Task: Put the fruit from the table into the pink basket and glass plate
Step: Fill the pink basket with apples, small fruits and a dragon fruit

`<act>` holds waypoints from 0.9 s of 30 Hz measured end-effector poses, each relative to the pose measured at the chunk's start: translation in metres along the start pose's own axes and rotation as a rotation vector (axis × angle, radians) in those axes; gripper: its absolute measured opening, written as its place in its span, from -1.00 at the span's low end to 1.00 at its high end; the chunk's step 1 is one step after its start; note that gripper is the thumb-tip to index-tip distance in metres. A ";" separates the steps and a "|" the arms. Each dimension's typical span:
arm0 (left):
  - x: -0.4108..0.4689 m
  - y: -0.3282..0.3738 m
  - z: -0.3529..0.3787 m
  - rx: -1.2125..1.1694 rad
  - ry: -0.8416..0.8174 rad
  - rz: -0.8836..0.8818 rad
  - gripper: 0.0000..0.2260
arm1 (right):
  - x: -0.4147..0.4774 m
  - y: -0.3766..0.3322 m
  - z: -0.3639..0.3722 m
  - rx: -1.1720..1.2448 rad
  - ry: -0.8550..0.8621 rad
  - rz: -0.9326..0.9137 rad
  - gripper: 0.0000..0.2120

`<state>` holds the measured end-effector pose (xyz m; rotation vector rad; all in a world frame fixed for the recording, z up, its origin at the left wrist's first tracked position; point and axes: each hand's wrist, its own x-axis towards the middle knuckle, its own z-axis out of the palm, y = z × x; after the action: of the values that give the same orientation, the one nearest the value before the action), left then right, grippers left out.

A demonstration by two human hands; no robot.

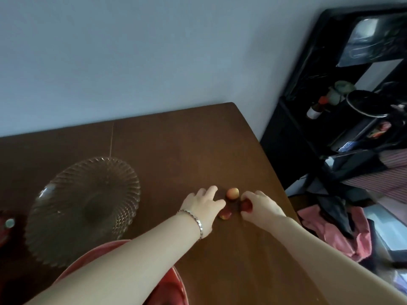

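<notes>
A red fruit (246, 205) lies on the brown surface (176, 150), gripped by the curled fingers of the right hand (262, 205). A second fruit (225, 214) lies under the thumb of the left hand (202, 208), whose fingers reach forward; I cannot tell whether they hold it. A yellow-red fruit (232, 193) sits free between the hands, the glass plate (127, 177) stands further left, and the pink basket (169, 291) lies under the left forearm.

Left forearm (132, 256) and right forearm (319, 245) were both bare and stretched forward from the bottom edge, angling in toward each other. Left hand (201, 204) was palm down, fingers pretty much straight and pointing ahead, thumb stuck out to the right, lying over a small fruit (225, 214). Right hand (263, 205) was knuckles up, fingers curled in around a red fruit (246, 205). The two hands sat near each other, not touching.
</notes>
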<state>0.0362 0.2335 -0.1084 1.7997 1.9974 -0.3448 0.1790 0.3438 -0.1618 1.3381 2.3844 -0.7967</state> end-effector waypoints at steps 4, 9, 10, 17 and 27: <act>0.053 0.010 0.001 0.162 -0.064 0.168 -0.52 | 0.011 0.006 -0.005 0.147 0.071 0.020 -0.79; 0.091 0.020 0.005 0.239 -0.253 0.178 -0.62 | 0.014 0.014 -0.014 0.261 0.205 0.067 -0.79; 0.094 0.019 0.008 0.203 -0.231 0.177 -0.69 | 0.014 0.015 -0.015 0.301 0.210 0.080 -0.77; 0.044 0.003 0.011 -0.451 -0.025 -0.094 -0.73 | -0.009 0.019 -0.013 0.385 0.134 0.111 -0.69; -0.120 -0.022 -0.002 -0.801 0.510 -0.084 -0.66 | -0.093 -0.062 -0.009 0.421 0.051 -0.012 -0.66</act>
<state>0.0222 0.1259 -0.0520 1.3421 2.0774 0.8610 0.1745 0.2597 -0.0880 1.5072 2.3481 -1.3390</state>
